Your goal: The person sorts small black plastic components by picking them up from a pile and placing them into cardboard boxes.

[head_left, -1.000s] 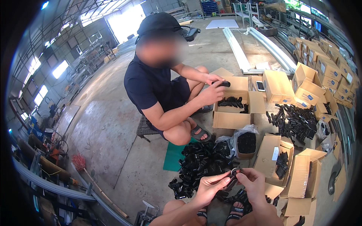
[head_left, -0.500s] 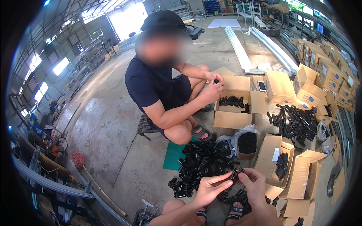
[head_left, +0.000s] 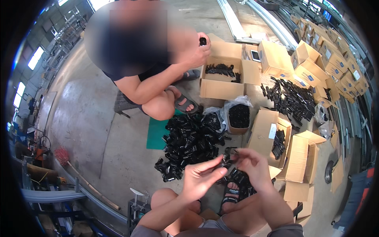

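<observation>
Between the thumb and fingers of my left hand is a small black plastic part. The fingers of my right hand are curled in a pinch at its right end; what lies under those fingertips is partly hidden. Just beyond my hands spreads a large heap of black plastic parts. More black parts lie on the floor below my hands, by my sandalled foot.
Across from me, a seated co-worker holds a black part beside an open carton. To the right stand open cartons, a bagged box of small black pieces, a loose pile and stacked cartons. A broom lies left.
The view has tipped downward and shifted right, so the scene sits higher and further left. My right hand's fingers have opened slightly around the black part. The co-worker's hands stay near the carton.
</observation>
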